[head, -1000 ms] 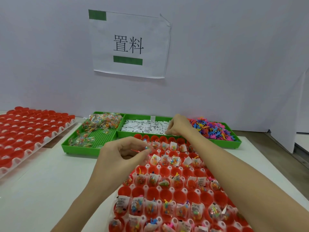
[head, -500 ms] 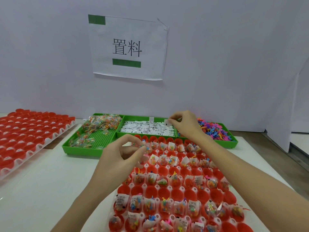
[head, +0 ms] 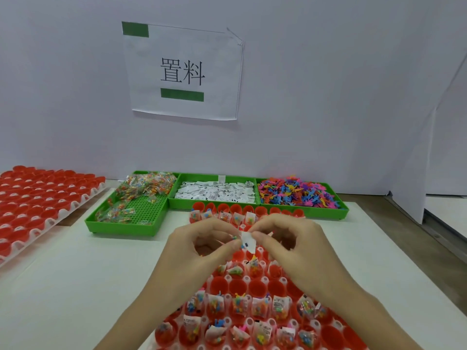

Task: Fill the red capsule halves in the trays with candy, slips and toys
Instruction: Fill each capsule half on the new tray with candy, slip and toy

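Worktop [head: 75, 286]: white, backed by a white wall w/ a paper sign [head: 183, 72] taped up, two printed characters and green strips on it.

Spare tray [head: 38, 210], far-left edge: rows of red halves, all seen empty.

Work tray [head: 252, 311], near edge, centre-right, partly under my hands. Red halves in rows. Far row nr the bins empty; next row filled w/ packets and slips. One row across the middle empty. Near rows mostly filled; a few at the right end empty.

Three green bins along the far edge, touching side by side. Left bin [head: 131, 215]: candy packets [head: 149, 185] heaped at its far end, a few at the near-left corner, mesh floor bare between. Mid bin [head: 174, 200]: white slips [head: 214, 193]. Right bin [head: 341, 205]: small toys [head: 293, 192], pink, blue, orange, yellow.

Left hand [head: 199, 251]: above the work tray's far half, fingers curled, thumb and forefinger pinching the left edge of a slip [head: 247, 241]; sth small and coloured also at those fingertips, can't tell what.

Right hand [head: 293, 243]: just beside the left, fingertips nearly meeting, thumb and forefinger pinching the same slip at its top-right corner. Slip held clear of the tray, black print at its lower left.
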A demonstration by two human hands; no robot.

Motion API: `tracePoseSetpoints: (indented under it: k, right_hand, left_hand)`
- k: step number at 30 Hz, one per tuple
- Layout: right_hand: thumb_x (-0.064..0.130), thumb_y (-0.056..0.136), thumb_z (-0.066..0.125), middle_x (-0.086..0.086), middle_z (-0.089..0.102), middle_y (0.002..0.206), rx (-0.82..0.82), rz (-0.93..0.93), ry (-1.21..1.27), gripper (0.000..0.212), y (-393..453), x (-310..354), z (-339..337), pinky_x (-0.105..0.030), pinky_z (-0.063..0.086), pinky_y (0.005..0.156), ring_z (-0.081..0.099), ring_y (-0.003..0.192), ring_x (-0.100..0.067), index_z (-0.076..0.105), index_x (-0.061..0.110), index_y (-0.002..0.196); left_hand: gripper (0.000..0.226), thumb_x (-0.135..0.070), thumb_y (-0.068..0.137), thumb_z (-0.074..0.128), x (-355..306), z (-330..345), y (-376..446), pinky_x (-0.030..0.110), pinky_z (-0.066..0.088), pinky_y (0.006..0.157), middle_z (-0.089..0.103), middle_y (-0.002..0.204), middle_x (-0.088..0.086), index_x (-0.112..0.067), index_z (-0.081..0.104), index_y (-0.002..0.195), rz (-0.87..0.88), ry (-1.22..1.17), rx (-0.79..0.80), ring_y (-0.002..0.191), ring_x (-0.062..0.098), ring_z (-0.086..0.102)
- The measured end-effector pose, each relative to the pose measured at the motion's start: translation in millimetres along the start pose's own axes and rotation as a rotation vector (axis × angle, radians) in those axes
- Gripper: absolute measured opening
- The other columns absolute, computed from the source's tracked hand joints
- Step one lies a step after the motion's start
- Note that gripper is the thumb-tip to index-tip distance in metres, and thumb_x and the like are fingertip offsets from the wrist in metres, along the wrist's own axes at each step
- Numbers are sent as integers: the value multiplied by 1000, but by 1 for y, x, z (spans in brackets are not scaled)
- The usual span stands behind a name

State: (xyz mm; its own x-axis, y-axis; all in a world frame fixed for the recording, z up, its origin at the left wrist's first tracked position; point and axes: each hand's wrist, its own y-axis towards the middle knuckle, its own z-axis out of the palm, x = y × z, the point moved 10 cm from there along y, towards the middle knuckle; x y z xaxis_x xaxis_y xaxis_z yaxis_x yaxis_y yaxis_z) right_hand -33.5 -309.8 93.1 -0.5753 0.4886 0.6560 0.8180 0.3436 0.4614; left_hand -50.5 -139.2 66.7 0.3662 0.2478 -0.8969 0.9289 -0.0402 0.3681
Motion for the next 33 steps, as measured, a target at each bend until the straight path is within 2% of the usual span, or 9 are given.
tracePoseSetpoints:
  k: [4,9,17,20,23,25,29,32,33]
  right_hand:
    - [30,93,71,15,70,79,-47,60,87,8,-20,-12,-4,-19,51,61,65,70,-12,74,37,91]
    - [31,96,67,16,65,70,19,74,177,8,-28,-11,4,-13,45,59,62,62,-8,72,33,91]
    - [34,97,65,13,70,83,44,75,159,11,-32,-8,7,-20,50,66,67,72,-15,75,38,95]
    - [32,97,65,11,72,88,39,117,201,13,-34,-11,7,-22,54,69,68,76,-14,76,38,94]
    - [27,99,63,9,72,75,47,165,273,15,-31,-12,5,-13,48,59,66,61,-9,77,32,99]
    - [23,100,61,7,75,81,48,198,281,16,-21,-14,-2,-12,46,53,67,58,-10,76,29,101]
    - [24,99,63,9,75,84,37,237,8,13,22,-38,-24,-20,57,61,71,63,-6,75,27,98]
    - [22,99,64,12,73,84,27,251,-267,12,64,-71,-37,-18,52,72,64,67,3,76,23,99]
    - [20,99,64,7,74,89,26,268,-333,13,77,-86,-39,-20,51,72,64,72,-1,77,19,101]
  left_hand:
    - [22,-24,81,85,-1,12,-5,43,62,79,78,82,3,-25,79,102,-20,-34,58,78,21,76]
    - [13,-25,80,86,-2,19,-8,47,61,79,78,82,3,-27,82,92,-22,0,113,79,21,76]
    - [22,-31,74,88,-8,23,-10,43,61,73,78,82,4,-26,80,94,-5,-9,87,75,21,76]
    - [26,-30,70,89,-11,20,-11,34,61,71,76,78,3,-29,80,94,16,27,41,72,19,75]
    - [28,-30,68,90,-15,16,-11,26,60,69,76,75,0,-34,80,94,35,45,11,70,17,74]
    - [27,-30,69,90,-17,12,-11,23,59,69,76,75,-2,-35,80,93,40,62,-4,69,16,74]
    - [17,-33,70,87,-15,9,-10,26,60,70,78,77,-4,-35,81,85,33,69,-10,72,16,75]
    - [15,-33,70,86,-14,9,-10,28,61,72,78,77,-5,-36,80,84,20,71,-3,73,15,75]
    - [15,-32,70,86,-14,9,-10,30,62,72,78,77,-4,-35,79,84,14,62,-3,73,16,76]
